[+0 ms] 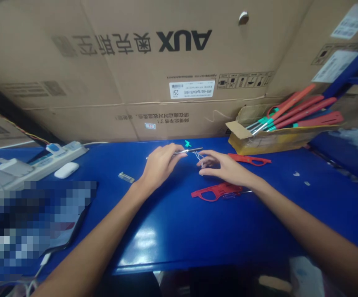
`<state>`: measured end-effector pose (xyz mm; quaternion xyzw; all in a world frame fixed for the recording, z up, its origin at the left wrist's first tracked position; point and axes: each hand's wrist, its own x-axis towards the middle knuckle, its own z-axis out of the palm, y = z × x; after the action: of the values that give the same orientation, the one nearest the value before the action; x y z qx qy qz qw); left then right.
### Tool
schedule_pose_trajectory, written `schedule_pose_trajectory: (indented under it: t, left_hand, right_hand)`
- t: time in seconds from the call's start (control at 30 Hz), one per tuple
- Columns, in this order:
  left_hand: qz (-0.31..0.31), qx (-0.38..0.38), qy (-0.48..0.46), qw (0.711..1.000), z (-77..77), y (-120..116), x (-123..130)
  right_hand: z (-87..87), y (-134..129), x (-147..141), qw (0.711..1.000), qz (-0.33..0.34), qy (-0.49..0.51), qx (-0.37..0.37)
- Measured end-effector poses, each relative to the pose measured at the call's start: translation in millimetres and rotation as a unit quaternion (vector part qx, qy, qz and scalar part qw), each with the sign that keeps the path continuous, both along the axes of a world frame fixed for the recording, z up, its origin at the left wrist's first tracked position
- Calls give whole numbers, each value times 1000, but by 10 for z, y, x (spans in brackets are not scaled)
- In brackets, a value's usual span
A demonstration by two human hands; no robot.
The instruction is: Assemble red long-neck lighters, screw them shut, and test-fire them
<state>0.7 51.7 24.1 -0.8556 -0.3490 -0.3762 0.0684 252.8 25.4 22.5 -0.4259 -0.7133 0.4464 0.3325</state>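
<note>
Near the middle of the blue table, my left hand (pixel 163 163) is closed on a thin metal tube (pixel 193 150), which points to the right. White wire (pixel 197 155) hangs in a loop from the tube. My right hand (pixel 225 167) is curled around this wire, with thumb and index finger a little apart. Below the right hand lies a red lighter casing half (pixel 208 193) with a small clear part beside it. Behind the right wrist is another red casing half (pixel 253 160). A small green trigger-like piece (pixel 187 143) lies beyond the tube. A small clear part (pixel 126 177) rests left of my left hand.
An open cardboard box (pixel 259 140) at the right back holds several red long-necked lighters (pixel 305 109). Large cartons (pixel 135 82) form a wall behind. A white power strip (pixel 73 149), a white earbud case (pixel 66 170) and a blurred dark item (pixel 36 222) occupy the left.
</note>
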Motion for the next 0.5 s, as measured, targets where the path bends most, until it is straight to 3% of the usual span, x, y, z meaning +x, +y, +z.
schedule_pose_trajectory:
  t: [0.13,0.37,0.5]
  left_hand:
    - [-3,-31,-30,999,-1,-14,14]
    - [-40,-85,1,996,40,-46,-7]
    - [-23,-95,15,995,59,-61,-9]
  right_hand:
    - [25,-32,-89,1000,-2,-16,9]
    - [147,-21,6,988,-56,-36,137]
    - [185,-26,41,992,-44,-12,115]
